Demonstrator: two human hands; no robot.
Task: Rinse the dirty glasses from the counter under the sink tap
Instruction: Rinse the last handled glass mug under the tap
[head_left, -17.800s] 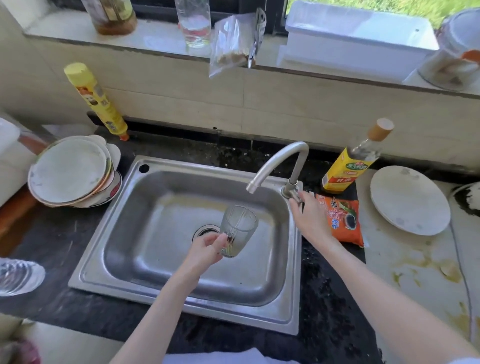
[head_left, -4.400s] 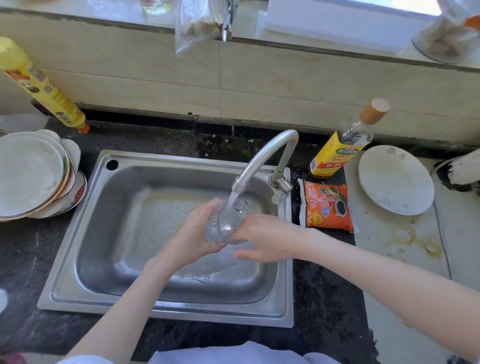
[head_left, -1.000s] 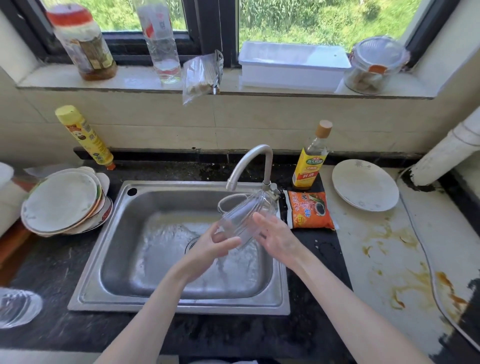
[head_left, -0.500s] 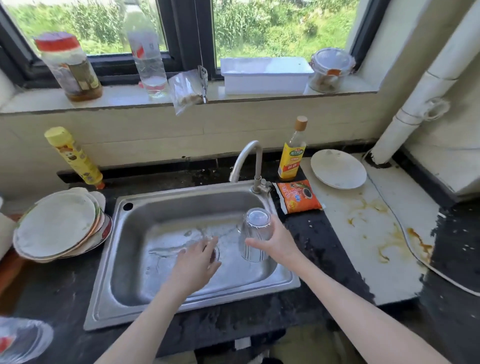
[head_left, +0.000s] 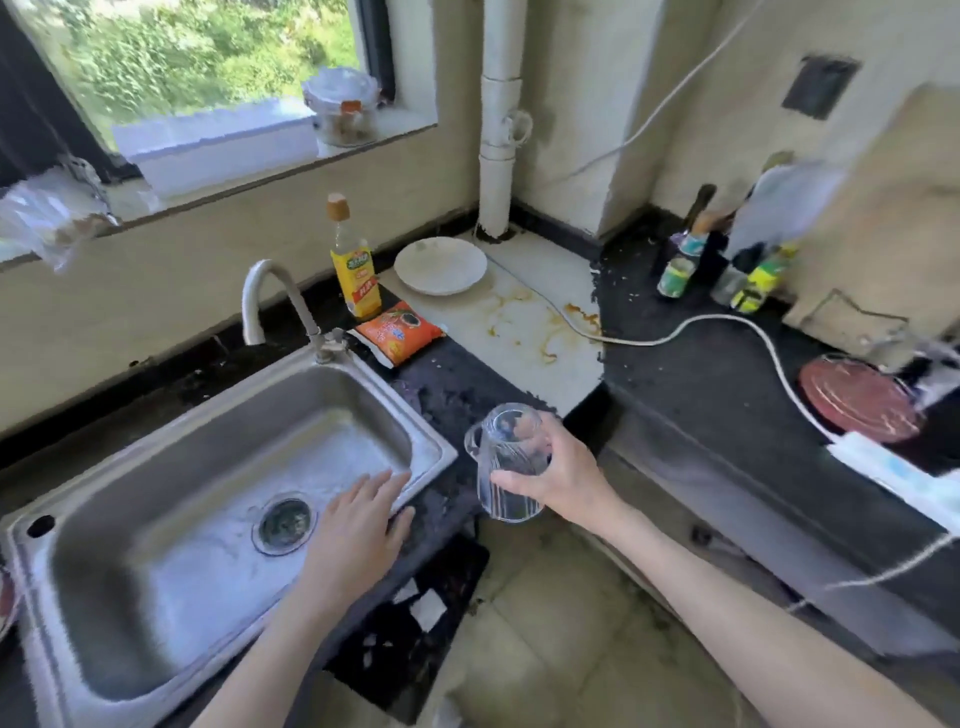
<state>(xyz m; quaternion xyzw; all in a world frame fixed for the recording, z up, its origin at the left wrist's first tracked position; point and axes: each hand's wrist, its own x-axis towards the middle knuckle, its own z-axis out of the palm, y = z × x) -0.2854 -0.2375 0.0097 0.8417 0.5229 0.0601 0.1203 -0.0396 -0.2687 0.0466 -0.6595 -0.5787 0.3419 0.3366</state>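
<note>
I assess this as a domestic kitchen, in worn condition. A stainless steel sink (head_left: 218, 467) with a curved tap (head_left: 270, 299) is set into a dark stone bench (head_left: 701, 374) that turns a corner at the right. A yellow-labelled bottle (head_left: 355, 265), an orange food packet (head_left: 397, 332) and a white plate (head_left: 440, 265) stand at the far side. Stains mark a pale patch of bench (head_left: 524, 322). More bottles (head_left: 727, 270) cluster in the far right corner. A window (head_left: 208, 67) faces greenery; a white drainpipe (head_left: 497, 130) runs down the wall.

text: none legible | yellow bottle (head_left: 357, 278) label blurred | orange packet (head_left: 399, 332) print blurred
</note>
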